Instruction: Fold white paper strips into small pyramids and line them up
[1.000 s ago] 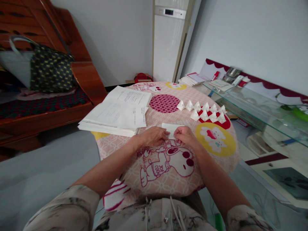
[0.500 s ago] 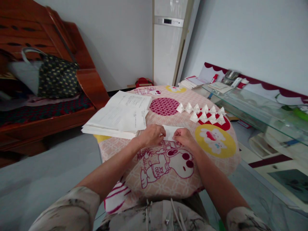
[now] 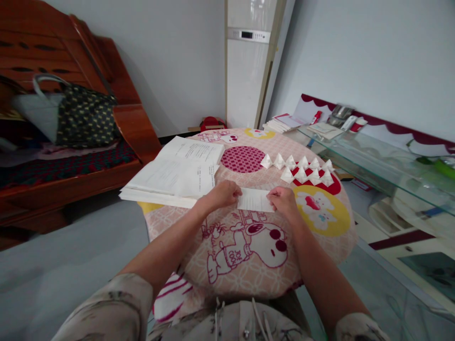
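Note:
A small white sheet of paper [image 3: 254,200] lies flat on the round table's patterned cloth [image 3: 249,265]. My left hand [image 3: 223,193] pinches its left edge with curled fingers. My right hand [image 3: 283,200] holds its right edge, fingers closed on it. The two hands sit apart with the paper stretched between them. Beyond the paper, several small folded white paper pieces [image 3: 300,169] stand in two rows on the cloth.
A thick stack of printed sheets [image 3: 176,174] lies at the table's left. A glass shelf [image 3: 369,156] with papers and small items runs along the right. A wooden bench [image 3: 71,156] with a dark bag [image 3: 83,116] stands at left. A tall white appliance [image 3: 249,61] stands behind.
My hands have moved apart along the paper, and the sheet now lies wider and flatter between them than it did a second ago. The view has tilted slightly.

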`<state>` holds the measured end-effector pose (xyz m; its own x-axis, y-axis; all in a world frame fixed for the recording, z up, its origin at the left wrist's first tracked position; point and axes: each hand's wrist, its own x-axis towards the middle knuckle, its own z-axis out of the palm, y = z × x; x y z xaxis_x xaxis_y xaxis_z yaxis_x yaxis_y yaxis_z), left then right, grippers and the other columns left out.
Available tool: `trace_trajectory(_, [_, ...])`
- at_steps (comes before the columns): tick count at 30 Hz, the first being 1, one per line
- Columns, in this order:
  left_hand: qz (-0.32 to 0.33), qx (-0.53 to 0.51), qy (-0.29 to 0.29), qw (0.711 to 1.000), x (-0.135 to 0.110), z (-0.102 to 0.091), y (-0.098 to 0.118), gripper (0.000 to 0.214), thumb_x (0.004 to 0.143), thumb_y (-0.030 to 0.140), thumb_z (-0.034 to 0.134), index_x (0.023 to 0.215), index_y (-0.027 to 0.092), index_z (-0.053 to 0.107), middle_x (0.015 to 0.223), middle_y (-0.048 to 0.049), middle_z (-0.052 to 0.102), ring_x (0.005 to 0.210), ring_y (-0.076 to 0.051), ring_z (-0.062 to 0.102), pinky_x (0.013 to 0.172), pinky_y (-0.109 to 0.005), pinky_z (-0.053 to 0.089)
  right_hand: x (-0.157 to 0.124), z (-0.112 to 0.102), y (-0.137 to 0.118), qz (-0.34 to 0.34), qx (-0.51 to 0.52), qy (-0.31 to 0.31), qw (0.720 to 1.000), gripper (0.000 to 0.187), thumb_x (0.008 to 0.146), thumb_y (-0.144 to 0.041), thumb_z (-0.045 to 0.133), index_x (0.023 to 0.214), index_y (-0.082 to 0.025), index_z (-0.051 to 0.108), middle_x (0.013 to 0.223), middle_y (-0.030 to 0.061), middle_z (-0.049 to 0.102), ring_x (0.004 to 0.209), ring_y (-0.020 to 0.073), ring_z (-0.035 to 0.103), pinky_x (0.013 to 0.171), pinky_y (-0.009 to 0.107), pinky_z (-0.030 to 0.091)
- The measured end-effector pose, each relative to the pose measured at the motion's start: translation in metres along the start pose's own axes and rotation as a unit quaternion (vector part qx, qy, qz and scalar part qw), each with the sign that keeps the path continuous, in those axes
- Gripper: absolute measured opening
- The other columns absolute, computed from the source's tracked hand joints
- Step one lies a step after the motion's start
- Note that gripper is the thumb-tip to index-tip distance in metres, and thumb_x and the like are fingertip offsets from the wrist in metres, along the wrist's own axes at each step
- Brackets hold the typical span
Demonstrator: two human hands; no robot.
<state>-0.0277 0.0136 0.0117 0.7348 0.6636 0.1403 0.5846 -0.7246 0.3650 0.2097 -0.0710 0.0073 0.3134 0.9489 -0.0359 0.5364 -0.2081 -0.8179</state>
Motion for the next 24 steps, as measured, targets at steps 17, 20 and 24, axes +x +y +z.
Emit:
trace_trajectory(17, [0.045,-0.041,0.062,0.996,-0.006,0.043,-0.001,0.033,0.097,0.029,0.059,0.125,0.02,0.072,0.137,-0.0115,0.067,0.127,-0.025,0.063,0.111,-0.04,0.051,0.008,0.008,0.037,-0.271,-0.165,0.023,0.948,0.04,0.085,-0.027,0.067,0.123,-0.017,0.073,0.137,0.0178,0.066,0.13,0.0327,0.058,0.115,0.05,0.043])
trace_trajectory(20, [0.045,-0.046,0.064,0.996,-0.006,0.042,0.001,0.036,0.097,0.029,0.059,0.13,0.02,0.069,0.138,-0.0122,0.067,0.128,-0.025,0.062,0.112,-0.041,0.049,0.008,0.009,0.042,-0.274,-0.158,0.029,0.948,0.039,0.085,-0.026,0.068,0.123,-0.017,0.073,0.137,0.018,0.065,0.13,0.0319,0.059,0.115,0.048,0.045])
trace_trajectory(24, [0.037,-0.06,0.061,0.996,-0.009,0.039,0.008,0.062,0.095,0.032,0.063,0.154,0.021,0.046,0.144,-0.0143,0.062,0.134,-0.027,0.057,0.113,-0.044,0.046,0.009,0.006,0.042,-0.257,-0.146,0.029,0.955,0.038,0.084,-0.023,0.068,0.121,-0.02,0.075,0.13,0.0147,0.07,0.123,0.0298,0.063,0.111,0.047,0.048])
